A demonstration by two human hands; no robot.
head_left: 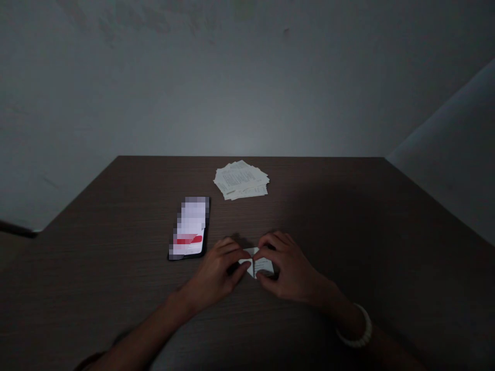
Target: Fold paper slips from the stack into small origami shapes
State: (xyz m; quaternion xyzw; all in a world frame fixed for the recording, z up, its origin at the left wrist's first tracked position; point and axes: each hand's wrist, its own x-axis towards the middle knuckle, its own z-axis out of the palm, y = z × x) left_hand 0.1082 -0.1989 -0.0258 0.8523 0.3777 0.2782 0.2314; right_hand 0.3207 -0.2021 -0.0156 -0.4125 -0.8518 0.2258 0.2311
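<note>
Between my hands is a small folded piece of printed paper (263, 267), low over the table near its front. My left hand (222, 268) pinches its left side, thumb below and fingers above. On the right side, my right hand (288, 268) grips the paper with thumb and index finger, the other fingers curled. A crease or edge runs down the middle of the paper, where the fingertips of both hands nearly meet. Parts of the paper are hidden under the fingers.
A loose stack of printed paper sheets (242, 180) lies farther back on the dark wooden table (127, 206). Left of my hands rests a phone (191, 226) with its screen lit, partly pixelated. Behind the table stands a grey wall (240, 93). The light is dim.
</note>
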